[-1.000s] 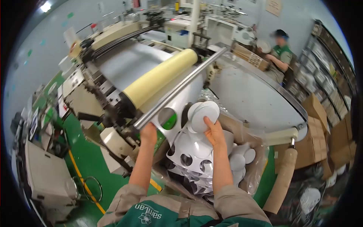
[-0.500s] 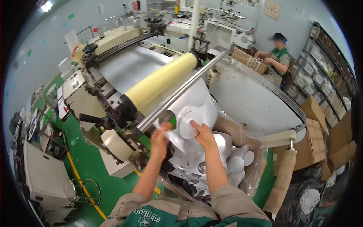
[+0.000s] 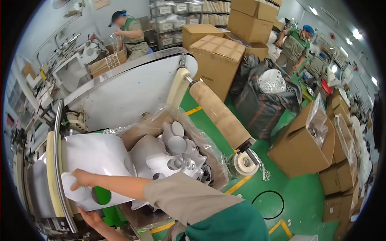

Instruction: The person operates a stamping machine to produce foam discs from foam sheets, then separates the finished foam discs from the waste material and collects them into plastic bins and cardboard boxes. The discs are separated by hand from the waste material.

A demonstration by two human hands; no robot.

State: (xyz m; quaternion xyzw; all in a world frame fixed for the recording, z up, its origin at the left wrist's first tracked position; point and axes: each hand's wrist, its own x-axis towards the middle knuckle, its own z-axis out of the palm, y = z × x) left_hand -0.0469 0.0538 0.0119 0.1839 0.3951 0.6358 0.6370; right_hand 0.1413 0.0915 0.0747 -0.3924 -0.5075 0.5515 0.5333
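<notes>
My right hand is closed on a round white disc in front of the white sheet that hangs from the machine's metal bar. Below it, my left hand is at the sheet's lower edge; part of its fingers is hidden, so its grip is unclear. A round hole in the sheet shows green floor beside the disc. To the right, a plastic-lined carton holds crumpled white sheet scrap and several discs.
A large pale panel stands behind the carton. A brown roll juts out at its right. Cartons and a dark sack stand beyond. One person sits at the back left; another stands at the back right.
The view has swung to the right, so the machine and hands now appear at the lower left. My left hand has moved to the sheet's lower edge; my right hand is still at the disc.
</notes>
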